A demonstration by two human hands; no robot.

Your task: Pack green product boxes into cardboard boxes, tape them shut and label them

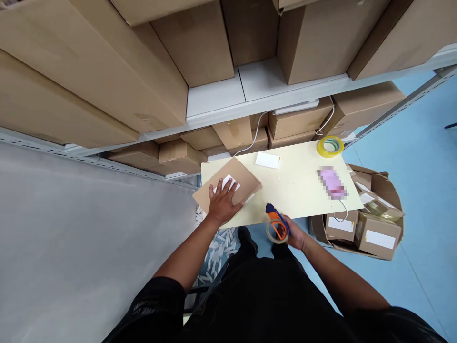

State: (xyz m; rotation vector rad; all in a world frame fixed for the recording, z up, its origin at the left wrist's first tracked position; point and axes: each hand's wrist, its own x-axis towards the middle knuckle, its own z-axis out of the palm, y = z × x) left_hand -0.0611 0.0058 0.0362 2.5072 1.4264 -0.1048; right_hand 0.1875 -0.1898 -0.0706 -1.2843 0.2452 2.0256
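My left hand (223, 202) lies with fingers spread on a brown cardboard box (246, 177) at the left end of a small cream table (289, 186). Beneath those fingers a white label (233, 182) shows in part. At the table's front edge, my right hand (294, 233) grips an orange and blue tape dispenser (276, 221) loaded with a roll of tape. A gap separates the dispenser from the box.
On the table are a white card-like stack (267, 160), a yellow tape roll (330, 146) and a blurred pink item (332, 182) with a cable. Shelves (214, 97) of cartons rise behind. A large open carton (398, 190) of labelled boxes stands right; paper strips (216, 252) lie below left.
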